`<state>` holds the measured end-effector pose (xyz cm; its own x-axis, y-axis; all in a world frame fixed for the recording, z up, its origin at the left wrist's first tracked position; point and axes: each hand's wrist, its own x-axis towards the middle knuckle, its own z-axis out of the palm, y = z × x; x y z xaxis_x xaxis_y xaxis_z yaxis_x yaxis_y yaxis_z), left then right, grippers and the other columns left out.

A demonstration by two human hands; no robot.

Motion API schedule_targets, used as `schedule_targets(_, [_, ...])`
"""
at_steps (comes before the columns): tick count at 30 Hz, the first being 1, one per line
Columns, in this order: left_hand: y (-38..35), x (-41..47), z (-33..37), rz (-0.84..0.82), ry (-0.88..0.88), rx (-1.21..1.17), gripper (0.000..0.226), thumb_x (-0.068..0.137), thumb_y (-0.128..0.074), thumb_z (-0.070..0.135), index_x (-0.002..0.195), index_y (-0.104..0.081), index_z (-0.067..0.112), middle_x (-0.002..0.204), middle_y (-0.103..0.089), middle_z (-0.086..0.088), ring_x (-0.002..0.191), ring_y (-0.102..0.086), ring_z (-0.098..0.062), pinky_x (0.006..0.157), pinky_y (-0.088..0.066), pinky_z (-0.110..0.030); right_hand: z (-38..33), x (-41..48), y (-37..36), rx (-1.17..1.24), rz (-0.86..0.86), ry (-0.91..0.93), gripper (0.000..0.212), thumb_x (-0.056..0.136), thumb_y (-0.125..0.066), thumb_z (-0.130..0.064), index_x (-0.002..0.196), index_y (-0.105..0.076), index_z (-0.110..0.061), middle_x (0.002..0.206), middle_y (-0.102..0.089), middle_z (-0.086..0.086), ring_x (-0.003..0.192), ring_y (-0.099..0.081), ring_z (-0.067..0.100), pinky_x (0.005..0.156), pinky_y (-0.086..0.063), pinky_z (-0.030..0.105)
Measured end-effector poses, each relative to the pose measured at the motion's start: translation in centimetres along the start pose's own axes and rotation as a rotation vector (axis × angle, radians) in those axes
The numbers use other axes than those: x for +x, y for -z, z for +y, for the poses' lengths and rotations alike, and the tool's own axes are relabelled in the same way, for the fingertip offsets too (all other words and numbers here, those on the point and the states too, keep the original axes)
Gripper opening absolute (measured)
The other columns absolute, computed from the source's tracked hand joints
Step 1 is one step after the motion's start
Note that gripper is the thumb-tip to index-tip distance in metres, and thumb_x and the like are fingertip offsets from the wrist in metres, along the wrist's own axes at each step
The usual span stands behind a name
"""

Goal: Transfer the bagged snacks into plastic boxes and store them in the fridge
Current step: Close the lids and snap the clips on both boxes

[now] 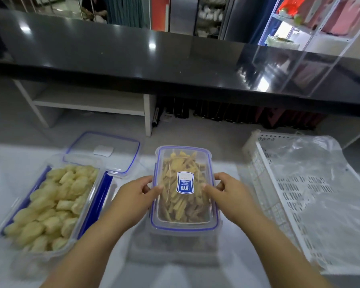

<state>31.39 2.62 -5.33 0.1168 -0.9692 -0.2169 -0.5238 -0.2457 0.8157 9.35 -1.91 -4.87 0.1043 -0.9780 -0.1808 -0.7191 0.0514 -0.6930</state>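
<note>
A clear plastic box (183,217) with a blue-sealed lid sits in the middle of the white table, full of yellow-brown snack strips. My left hand (133,196) grips its left side, thumb on the lid. On the other side my right hand (227,192) holds it the same way. To the left stands a larger open box (48,206) heaped with pale puffed snacks. Its loose lid (102,152) lies flat behind it.
A white perforated basket (289,196) stands at the right with an empty clear plastic bag (320,175) draped in it. A raised black counter (175,65) runs across behind the table, with white shelving below it.
</note>
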Motion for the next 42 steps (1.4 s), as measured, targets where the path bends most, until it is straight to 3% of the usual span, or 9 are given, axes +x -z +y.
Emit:
schedule_targets(4, [0.2, 1.6, 0.9, 0.007, 0.021, 0.088, 0.026, 0.092, -0.051, 0.038, 0.097, -0.067, 0.019, 0.081, -0.069, -0.008, 0.076, -0.065, -0.023, 0.069, -0.05, -0.032, -1.0, 1.6, 0.3, -0.101, -0.035, -0.041, 0.021, 0.092, -0.052, -0.042, 0.098, -0.055, -0.022, 0.072, -0.057, -0.008, 0.065, -0.056, 0.007, 0.05, -0.037, 0.022])
schedule_targets(9, [-0.1, 2.6, 1.7, -0.008, 0.03, 0.14, 0.029, 0.094, -0.048, 0.038, 0.103, -0.065, 0.017, 0.083, -0.068, -0.003, 0.075, -0.063, -0.016, 0.062, -0.048, -0.023, -1.5, 2.6, 0.4, -0.14, -0.061, -0.096, 0.034, 0.093, -0.046, -0.046, 0.113, -0.055, -0.021, 0.092, -0.064, -0.002, 0.083, -0.064, 0.018, 0.068, -0.052, 0.031])
schedule_targets(13, [0.4, 1.7, 1.4, -0.035, 0.029, 0.238, 0.027, 0.093, -0.048, 0.043, 0.108, -0.063, 0.026, 0.072, -0.062, 0.005, 0.069, -0.06, -0.011, 0.06, -0.046, -0.027, -0.7, 1.3, 0.7, -0.252, -0.06, -0.063, 0.037, 0.092, -0.047, -0.05, 0.113, -0.055, -0.02, 0.077, -0.06, -0.006, 0.078, -0.06, 0.017, 0.057, -0.042, 0.028])
schedule_targets(17, [-0.1, 0.6, 1.3, -0.053, 0.019, 0.182, 0.014, 0.093, -0.049, 0.039, 0.101, -0.059, 0.034, 0.065, -0.058, 0.009, 0.066, -0.059, -0.007, 0.056, -0.043, -0.022, 0.1, 0.1, 0.7, -0.235, -0.074, -0.067, 0.034, 0.092, -0.048, -0.048, 0.114, -0.054, -0.022, 0.068, -0.052, -0.01, 0.067, -0.053, 0.011, 0.053, -0.037, 0.026])
schedule_targets(22, [-0.4, 0.4, 0.9, -0.041, 0.016, 0.118, 0.014, 0.092, -0.052, 0.038, 0.099, -0.063, 0.031, 0.082, -0.066, -0.006, 0.079, -0.064, -0.021, 0.072, -0.056, -0.039, -0.1, 0.2, 0.3, -0.138, -0.087, -0.087, 0.031, 0.091, -0.054, -0.042, 0.105, -0.056, -0.015, 0.083, -0.059, -0.001, 0.078, -0.062, 0.02, 0.073, -0.057, 0.044])
schedule_targets(26, [-0.7, 0.6, 0.8, -0.048, 0.059, 0.05, 0.023, 0.092, -0.053, 0.035, 0.111, -0.061, 0.026, 0.091, -0.066, 0.0, 0.083, -0.064, -0.015, 0.072, -0.057, -0.035, -0.2, 0.1, 0.1, 0.014, -0.094, -0.132, 0.023, 0.09, -0.058, -0.037, 0.102, -0.057, -0.017, 0.081, -0.059, -0.002, 0.077, -0.064, 0.02, 0.073, -0.058, 0.045])
schedule_targets(33, [-0.8, 1.0, 1.9, -0.118, 0.055, -0.042, 0.054, 0.094, -0.052, 0.023, 0.142, -0.031, 0.036, 0.08, -0.054, 0.011, 0.074, -0.06, -0.007, 0.061, -0.049, -0.024, -0.4, 0.5, 0.0, -0.013, -0.159, -0.052, 0.046, 0.093, -0.055, -0.031, 0.135, -0.035, -0.035, 0.077, -0.051, -0.016, 0.071, -0.056, 0.007, 0.057, -0.05, 0.025])
schedule_targets(36, [-0.7, 1.2, 2.1, -0.155, 0.035, -0.007, 0.055, 0.096, -0.048, 0.022, 0.143, -0.027, 0.041, 0.076, -0.049, 0.019, 0.07, -0.054, 0.001, 0.056, -0.045, -0.018, -0.6, 0.6, 0.1, -0.061, -0.216, -0.06, 0.06, 0.095, -0.051, -0.034, 0.146, -0.02, -0.039, 0.102, -0.061, -0.004, 0.09, -0.063, 0.019, 0.066, -0.057, 0.032])
schedule_targets(42, [-1.0, 1.4, 1.6, -0.116, 0.067, 0.025, 0.054, 0.098, -0.043, 0.027, 0.147, -0.023, 0.037, 0.092, -0.058, 0.005, 0.08, -0.053, -0.008, 0.074, -0.048, -0.028, -0.7, 0.4, 0.4, -0.077, -0.242, -0.093, 0.069, 0.095, -0.05, -0.037, 0.15, -0.008, -0.039, 0.104, -0.052, -0.003, 0.096, -0.061, 0.022, 0.061, -0.057, 0.031])
